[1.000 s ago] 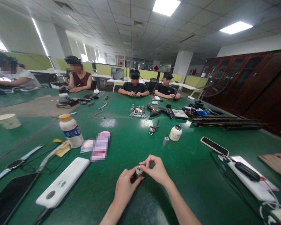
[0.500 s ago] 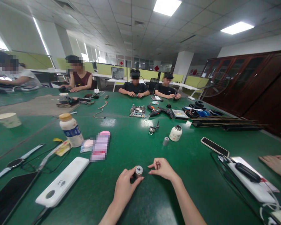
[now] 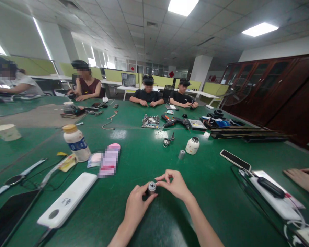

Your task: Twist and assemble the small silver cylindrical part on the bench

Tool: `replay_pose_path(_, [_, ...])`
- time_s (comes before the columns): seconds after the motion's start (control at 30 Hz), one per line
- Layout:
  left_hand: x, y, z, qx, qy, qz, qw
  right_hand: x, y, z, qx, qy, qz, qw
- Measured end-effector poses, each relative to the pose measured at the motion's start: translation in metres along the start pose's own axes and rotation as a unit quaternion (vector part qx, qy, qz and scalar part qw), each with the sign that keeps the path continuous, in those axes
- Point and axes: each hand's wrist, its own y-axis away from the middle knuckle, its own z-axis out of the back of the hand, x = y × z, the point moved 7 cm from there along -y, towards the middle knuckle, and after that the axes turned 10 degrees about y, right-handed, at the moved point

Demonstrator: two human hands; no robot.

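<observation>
A metal cylinder at six o'clock is clamped in the left hand, with the right hand, whose grip I cannot tell, beside its rim and a bottle at ten o'clock, its blue label unreadably small.

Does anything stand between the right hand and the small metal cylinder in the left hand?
Nothing visible does. The right hand has its fingertips right by the top of the metal cylinder, which the left hand grips from the side. Whether those fingertips touch it, I cannot tell.
</observation>
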Motion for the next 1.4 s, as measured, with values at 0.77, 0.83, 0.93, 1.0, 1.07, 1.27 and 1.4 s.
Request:
replay_pose_path(0.77, [-0.006,0.0,0.003,-0.009,-0.005,-0.027,1.0,0.012,0.005,-0.029,-0.069,0.226,0.037,0.971])
replay_pose_path(0.83, [-0.006,0.0,0.002,-0.009,-0.01,-0.02,1.0,0.013,0.005,-0.029,-0.033,0.179,0.03,0.983])
replay_pose_path(0.93, [-0.004,0.0,0.001,-0.007,-0.017,-0.006,1.0,0.01,0.005,-0.03,0.036,0.135,0.016,0.99])
replay_pose_path(1.0, [-0.003,-0.001,0.001,-0.003,-0.021,0.001,1.0,0.007,0.005,-0.028,0.056,0.128,0.013,0.99])
replay_pose_path(1.07, [-0.003,-0.001,0.001,0.0,-0.022,0.003,1.0,0.004,0.005,-0.026,0.054,0.131,0.012,0.99])
replay_pose_path(1.27, [-0.003,0.0,0.0,0.005,-0.009,-0.001,1.0,0.006,0.004,-0.021,-0.004,0.199,0.003,0.98])
replay_pose_path(1.4, [0.0,-0.001,-0.001,0.003,-0.006,0.008,1.0,0.014,0.004,-0.02,-0.046,0.238,0.02,0.97])
